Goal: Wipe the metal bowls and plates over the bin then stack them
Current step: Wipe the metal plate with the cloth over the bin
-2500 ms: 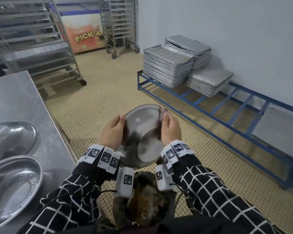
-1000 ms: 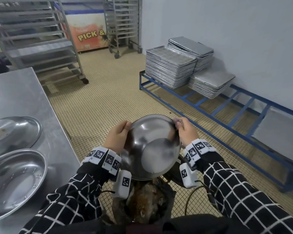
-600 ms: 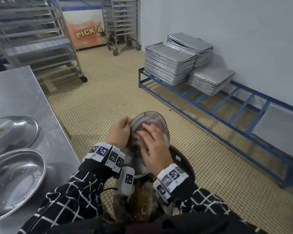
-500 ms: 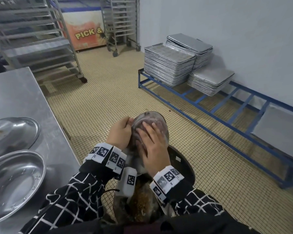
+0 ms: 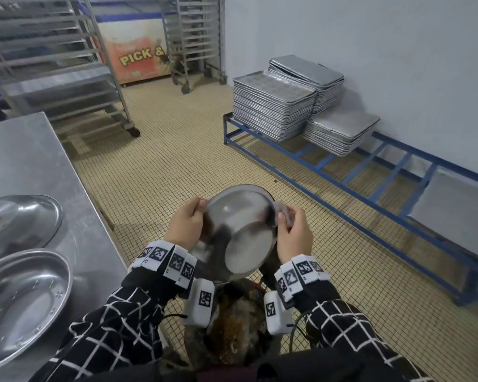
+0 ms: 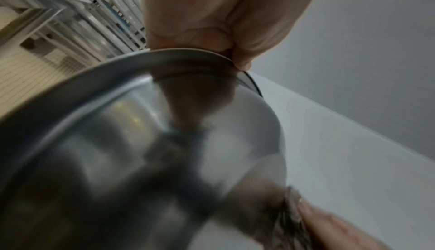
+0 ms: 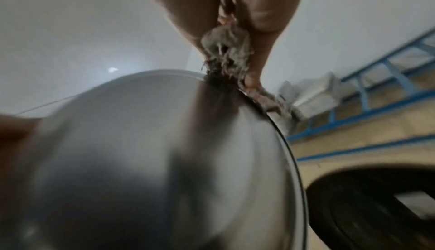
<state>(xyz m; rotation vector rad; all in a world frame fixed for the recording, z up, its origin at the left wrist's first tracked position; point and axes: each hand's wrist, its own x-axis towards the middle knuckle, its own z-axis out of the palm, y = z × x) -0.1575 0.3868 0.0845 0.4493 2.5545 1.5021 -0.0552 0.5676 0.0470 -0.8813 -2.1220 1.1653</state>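
Observation:
I hold a metal bowl (image 5: 240, 235) tilted above the bin (image 5: 196, 346), its underside turned toward me. My left hand (image 5: 186, 226) grips the left rim. My right hand (image 5: 293, 235) pinches a grey cloth (image 5: 283, 212) against the right rim. In the left wrist view the fingers (image 6: 212, 21) curl over the edge of the bowl (image 6: 141, 142). The right wrist view shows the frayed cloth (image 7: 226, 49) pressed onto the rim of the bowl (image 7: 153, 161), with the bin's dark mouth (image 7: 353, 198) below. The bowl's inside is hidden.
A steel table (image 5: 25, 161) stands at my left with a crumb-soiled plate (image 5: 20, 224) and a cleaner dish (image 5: 20, 301) nearer me. Stacked baking trays (image 5: 273, 106) sit on a blue floor rack (image 5: 370, 172). Wheeled tray racks (image 5: 66, 64) stand behind.
My right hand has left the bowl's face, where it lay flat half a second ago, and now pinches the cloth at the right rim. The bowl has turned its underside toward me.

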